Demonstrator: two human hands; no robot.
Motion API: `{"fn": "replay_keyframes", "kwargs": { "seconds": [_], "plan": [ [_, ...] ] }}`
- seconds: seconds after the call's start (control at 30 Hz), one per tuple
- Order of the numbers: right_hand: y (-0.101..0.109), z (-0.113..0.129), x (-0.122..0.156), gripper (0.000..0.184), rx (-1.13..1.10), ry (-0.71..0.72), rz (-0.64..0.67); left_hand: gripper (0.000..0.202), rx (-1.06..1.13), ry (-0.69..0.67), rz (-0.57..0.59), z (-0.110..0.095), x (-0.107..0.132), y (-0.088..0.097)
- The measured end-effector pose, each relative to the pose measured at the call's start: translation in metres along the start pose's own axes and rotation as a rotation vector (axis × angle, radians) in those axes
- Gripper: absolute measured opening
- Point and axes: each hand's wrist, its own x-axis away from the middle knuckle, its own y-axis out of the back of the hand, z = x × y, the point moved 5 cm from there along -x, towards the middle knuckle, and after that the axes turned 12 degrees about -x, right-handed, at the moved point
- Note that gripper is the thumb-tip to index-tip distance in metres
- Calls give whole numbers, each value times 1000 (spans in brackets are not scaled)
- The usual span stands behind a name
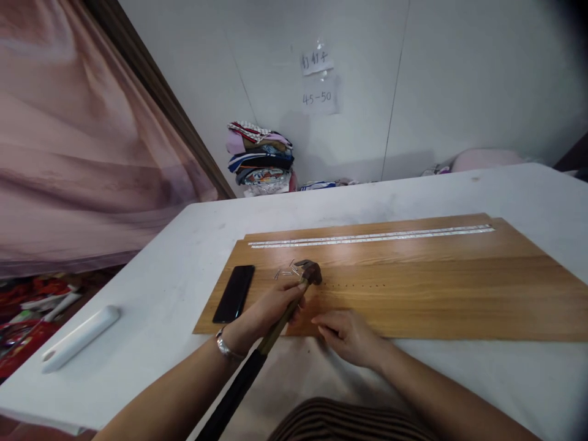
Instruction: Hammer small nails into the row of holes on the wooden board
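Note:
My left hand (280,300) is wrapped around a claw hammer (271,337), gripping it high on the shaft just below the metal head. The hammer head rests over a wood-grain board (441,275), and the black grip slants back toward my body. At the board's near edge, my right hand (349,337) has its fingers curled, thumb and forefinger close together; whatever they may hold is too small to make out. Several loose nails (287,272) lie left of the hammer head. A row of small dark dots (353,285) runs across the board to its right.
A black phone (234,294) lies on the board's left end. Two long white marked strips (367,237) stretch along its far side. The white table (151,275) carries a white plastic object (82,338) at left. Folded clothes (261,156) are stacked beyond it, beside a pink curtain (92,122).

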Motion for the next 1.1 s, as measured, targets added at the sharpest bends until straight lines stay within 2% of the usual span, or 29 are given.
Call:
{"fn": "replay_keyframes", "kwargs": {
  "seconds": [0.23, 0.43, 0.63, 1.1],
  "plan": [
    [-2, -2, 1, 29, 7, 4, 3, 32, -1, 22, -5, 4, -2, -1],
    [0, 0, 1, 29, -22, -4, -7, 29, -13, 7, 4, -1, 1, 2],
    [-1, -2, 1, 29, -23, -6, 7, 33, -24, -9, 29, 2, -2, 1],
    [2, 0, 0, 28, -17, 4, 1, 30, 13, -3, 5, 3, -3, 5]
  ]
}}
